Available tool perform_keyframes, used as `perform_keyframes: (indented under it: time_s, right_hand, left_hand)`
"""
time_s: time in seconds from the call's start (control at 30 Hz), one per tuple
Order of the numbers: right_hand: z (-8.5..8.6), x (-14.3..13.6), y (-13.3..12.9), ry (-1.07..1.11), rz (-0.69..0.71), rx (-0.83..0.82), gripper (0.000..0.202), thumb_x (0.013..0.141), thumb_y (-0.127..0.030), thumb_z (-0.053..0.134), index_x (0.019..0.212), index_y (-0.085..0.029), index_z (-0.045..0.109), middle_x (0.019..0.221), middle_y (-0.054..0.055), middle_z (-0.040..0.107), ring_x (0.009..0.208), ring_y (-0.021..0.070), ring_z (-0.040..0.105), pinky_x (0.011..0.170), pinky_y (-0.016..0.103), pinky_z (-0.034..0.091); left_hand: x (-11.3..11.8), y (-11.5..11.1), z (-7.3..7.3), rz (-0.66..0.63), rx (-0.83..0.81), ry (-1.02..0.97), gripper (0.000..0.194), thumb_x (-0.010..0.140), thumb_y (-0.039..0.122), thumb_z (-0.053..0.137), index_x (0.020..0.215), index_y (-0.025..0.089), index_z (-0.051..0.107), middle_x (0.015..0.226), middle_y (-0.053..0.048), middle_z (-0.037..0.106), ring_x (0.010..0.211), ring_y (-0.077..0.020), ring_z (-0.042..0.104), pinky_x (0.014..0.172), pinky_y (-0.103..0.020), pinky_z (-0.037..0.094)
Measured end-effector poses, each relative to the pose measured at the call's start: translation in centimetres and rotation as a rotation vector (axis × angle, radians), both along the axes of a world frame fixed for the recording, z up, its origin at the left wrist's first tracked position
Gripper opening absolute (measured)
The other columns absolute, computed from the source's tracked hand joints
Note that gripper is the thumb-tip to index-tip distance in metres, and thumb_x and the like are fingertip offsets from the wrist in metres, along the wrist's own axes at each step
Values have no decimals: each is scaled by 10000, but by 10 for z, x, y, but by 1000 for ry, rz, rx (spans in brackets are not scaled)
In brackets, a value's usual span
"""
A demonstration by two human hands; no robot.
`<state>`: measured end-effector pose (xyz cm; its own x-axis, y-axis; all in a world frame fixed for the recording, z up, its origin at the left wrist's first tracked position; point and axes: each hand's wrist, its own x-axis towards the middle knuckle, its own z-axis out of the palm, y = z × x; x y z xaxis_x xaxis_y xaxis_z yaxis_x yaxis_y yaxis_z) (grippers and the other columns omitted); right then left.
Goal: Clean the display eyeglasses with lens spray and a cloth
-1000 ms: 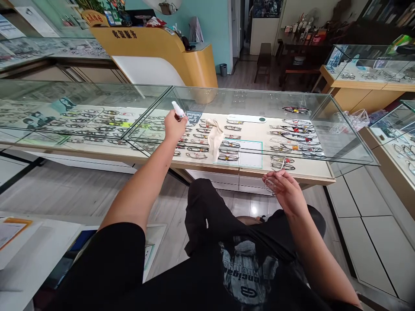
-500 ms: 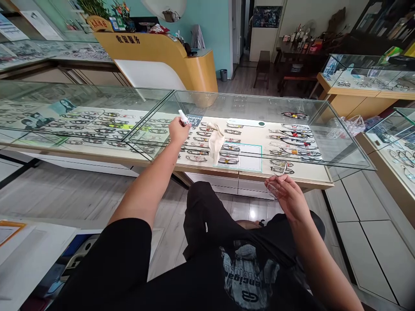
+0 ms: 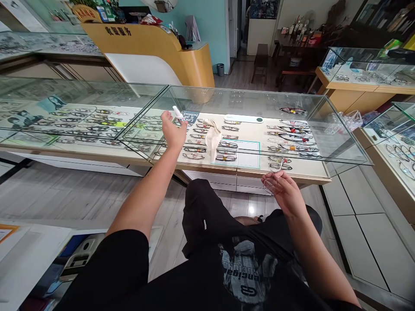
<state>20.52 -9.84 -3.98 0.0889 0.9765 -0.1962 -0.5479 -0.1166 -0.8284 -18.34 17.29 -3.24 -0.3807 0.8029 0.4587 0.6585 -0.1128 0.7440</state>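
Observation:
My left hand (image 3: 174, 133) is over the glass display case (image 3: 246, 101), its fingers spread apart around a small white bottle (image 3: 178, 114). The bottle appears to rest on the glass top; whether a fingertip still touches it is hard to see. In front of the case's near edge, my right hand (image 3: 288, 192) pinches a pair of clear-framed eyeglasses (image 3: 269, 186) between thumb and fingers. A crumpled cream cloth (image 3: 213, 140) lies on the glass between my hands.
Rows of eyeglasses (image 3: 293, 136) lie inside the case. Another glass case (image 3: 397, 129) stands to the right. Beyond is a yellow counter (image 3: 145, 43). A white table (image 3: 29, 259) with an orange-edged frame is at lower left. My knees are close to the case.
My left fingers have opened from around the white bottle, and the hand has drawn slightly to the left. My right hand still holds the eyeglasses, and the view has shifted slightly.

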Motion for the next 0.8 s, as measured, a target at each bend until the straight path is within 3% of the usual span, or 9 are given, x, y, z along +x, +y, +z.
perform_keyframes:
  time_s: [0.07,0.13,0.23,0.33,0.47,0.53,0.63,0.8]
  right_hand:
    - [1,-1,1,-5,-1,-6,285,832,-430,936,847,-273,699,1002,24,805,1092,254,778,1177,508,538]
    - [3,-2,1,-8,-5,-7,299,817,-437,947,840,-276,695,986,19,803,1074,252,776,1176,515,538]
    - [5,-5,2,-8,-9,0,295,813,-435,944,837,-280,695,979,18,802,1058,253,774,1178,519,532]
    - [4,-6,2,-6,-9,-1,283,817,-427,938,841,-278,698,983,23,805,1056,252,774,1177,513,529]
    - [1,-7,0,8,-14,-17,295,809,-428,949,841,-275,699,985,14,809,1043,234,772,1173,490,530]
    - [0,-7,-2,11,-16,-23,306,800,-437,956,838,-274,700,985,15,811,1040,233,771,1167,484,532]
    - [-1,-6,-4,7,-27,-23,316,785,-445,963,833,-271,704,977,18,813,1041,239,771,1157,477,534]
    - [0,-5,-6,13,-32,-35,330,765,-447,975,825,-267,705,967,25,820,1047,240,770,1129,452,545]
  left_hand:
    - [14,-21,2,17,93,100,704,920,225,775,1518,178,407,1631,-200,506,1496,-289,548,1265,-379,408]
    - [29,-39,4,6,95,178,627,931,273,755,1474,209,447,1531,-167,577,1389,-301,614,1222,-408,453]
    - [49,-49,7,-92,-92,274,416,958,366,710,1320,229,559,1236,-123,707,1148,-325,699,1084,-460,524]
    - [65,-37,9,-139,-402,396,377,952,529,691,1151,214,632,1060,-149,748,1065,-394,716,997,-525,534]
    - [75,-6,13,-103,-719,505,588,881,769,658,927,182,662,1056,-251,765,1128,-490,713,964,-563,533]
    - [77,7,15,-143,-773,508,563,795,746,764,828,194,654,1038,-243,773,1166,-487,709,982,-536,532]
    - [75,20,20,-227,-793,480,424,697,537,893,695,219,614,896,-170,762,1153,-450,720,992,-489,533]
    - [61,21,31,-287,-855,398,380,685,349,894,605,223,544,662,-92,639,834,-356,733,800,-445,547]
